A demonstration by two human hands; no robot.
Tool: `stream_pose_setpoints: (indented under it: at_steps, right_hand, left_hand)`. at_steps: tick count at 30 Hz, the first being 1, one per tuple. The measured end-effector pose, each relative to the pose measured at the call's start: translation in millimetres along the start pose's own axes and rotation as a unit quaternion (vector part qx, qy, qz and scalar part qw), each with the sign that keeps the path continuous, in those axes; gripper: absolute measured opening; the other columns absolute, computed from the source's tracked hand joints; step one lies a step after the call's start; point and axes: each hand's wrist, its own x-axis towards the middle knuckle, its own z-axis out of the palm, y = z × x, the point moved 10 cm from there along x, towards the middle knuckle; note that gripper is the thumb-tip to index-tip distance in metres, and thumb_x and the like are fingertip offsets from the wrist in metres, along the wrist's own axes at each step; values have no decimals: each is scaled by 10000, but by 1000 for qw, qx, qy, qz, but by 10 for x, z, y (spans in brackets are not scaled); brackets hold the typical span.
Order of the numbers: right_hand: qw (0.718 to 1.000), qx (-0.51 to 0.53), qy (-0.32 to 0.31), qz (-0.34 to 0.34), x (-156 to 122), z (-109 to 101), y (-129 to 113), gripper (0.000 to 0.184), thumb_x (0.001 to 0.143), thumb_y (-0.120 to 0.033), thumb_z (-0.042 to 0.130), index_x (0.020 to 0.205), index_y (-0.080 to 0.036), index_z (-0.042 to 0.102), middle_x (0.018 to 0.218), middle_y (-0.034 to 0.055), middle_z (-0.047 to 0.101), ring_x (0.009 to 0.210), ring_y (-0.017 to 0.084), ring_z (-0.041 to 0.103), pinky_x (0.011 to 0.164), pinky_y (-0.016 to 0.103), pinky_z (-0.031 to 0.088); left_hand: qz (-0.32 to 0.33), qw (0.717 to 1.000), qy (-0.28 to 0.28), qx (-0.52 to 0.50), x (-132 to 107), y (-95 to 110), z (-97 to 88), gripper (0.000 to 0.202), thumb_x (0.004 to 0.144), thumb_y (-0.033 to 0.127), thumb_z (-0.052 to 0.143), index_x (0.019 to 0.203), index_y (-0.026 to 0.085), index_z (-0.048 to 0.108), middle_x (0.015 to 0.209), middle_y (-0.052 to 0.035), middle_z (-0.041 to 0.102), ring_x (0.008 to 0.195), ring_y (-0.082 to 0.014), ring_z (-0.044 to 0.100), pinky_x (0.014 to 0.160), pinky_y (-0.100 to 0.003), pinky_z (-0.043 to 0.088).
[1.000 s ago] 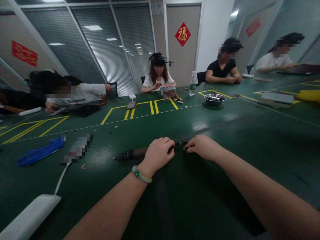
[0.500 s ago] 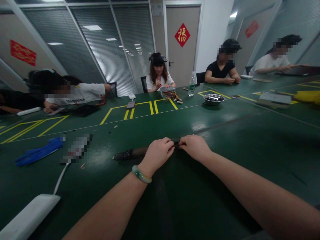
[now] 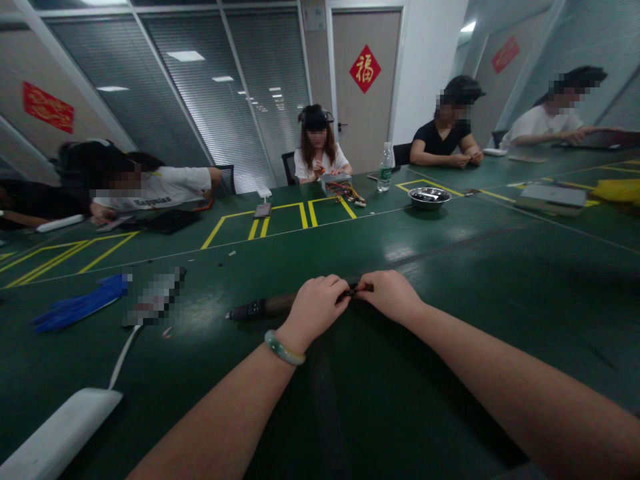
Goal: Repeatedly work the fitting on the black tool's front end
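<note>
A long dark electric screwdriver [image 3: 257, 308] lies across the green table, its metal tip toward the left. My left hand [image 3: 320, 307], with a jade bangle [image 3: 284, 348] at the wrist, is closed over the right part of the tool. My right hand [image 3: 391, 293] is closed in a pinch at the tool's right end, close to the left fingertips. Between the two hands shows a small black part [image 3: 354, 291]; the fingers hide most of it, so its kind cannot be made out.
At left lie a blue glove [image 3: 83, 305], a blurred phone-like device [image 3: 156, 297] and a white power bank [image 3: 65, 430] joined by a cable. Farther off stand a metal bowl [image 3: 429, 198], a water bottle [image 3: 385, 168] and a box with coloured wires [image 3: 337, 183]. Several people sit around the table.
My right fingers have shifted slightly, and more of the black part shows between the hands. My left hand and the screwdriver stay almost where they were.
</note>
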Motion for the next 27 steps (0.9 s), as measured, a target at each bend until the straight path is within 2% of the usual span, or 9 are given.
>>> stream_pose_setpoints:
  at_steps: [6,12,16,19,23,25,27]
  right_hand:
    - [1000,7,11,-11,7,-9,-16,48,823,-305,660,820,-265,687,780,-63,680,703,119,602,621,240,389]
    - [992,-64,35,-106,2,-47,-224,62,861,-230,628,836,-219,684,846,-20,678,766,138,598,739,266,414]
    - [985,-95,28,-139,-8,-24,-261,103,891,-234,593,883,-197,689,866,14,665,815,147,593,774,274,427]
    - [981,-111,31,-155,-14,-14,-277,131,900,-231,571,905,-194,696,934,37,661,887,165,590,814,291,439]
    - [979,-110,36,-167,-8,35,-285,176,908,-197,534,1001,-189,683,1170,67,628,1080,193,566,935,339,428]
    - [979,-121,24,-159,8,92,-266,202,921,-192,508,1059,-173,654,1187,90,623,1097,199,573,948,349,427]
    - [978,-143,6,-151,24,148,-250,198,933,-190,486,1067,-161,630,1120,97,646,1025,199,609,902,333,447]
  left_hand:
    - [-7,1000,5,-5,4,-21,17,97,896,273,552,967,222,595,972,-20,613,875,-186,584,772,-335,457]
    - [-5,1000,5,-17,1,-14,11,103,895,269,553,967,209,596,966,-27,621,882,-188,588,794,-336,462]
    - [-9,1000,4,-22,3,-13,11,113,898,277,547,966,203,599,956,-33,626,885,-188,592,796,-335,465]
    - [-10,1000,6,-18,5,-10,8,110,895,275,551,965,205,598,955,-32,626,886,-189,595,798,-337,467]
    - [-11,1000,4,-8,4,-13,9,117,891,272,557,979,203,593,955,-35,627,882,-192,602,790,-340,471]
    - [-12,1000,4,-6,0,-15,6,123,888,273,562,983,200,589,958,-38,630,887,-195,606,796,-339,472]
    - [-13,1000,7,-6,-6,-17,-2,149,883,275,571,1013,204,579,974,-37,634,904,-198,610,812,-340,472]
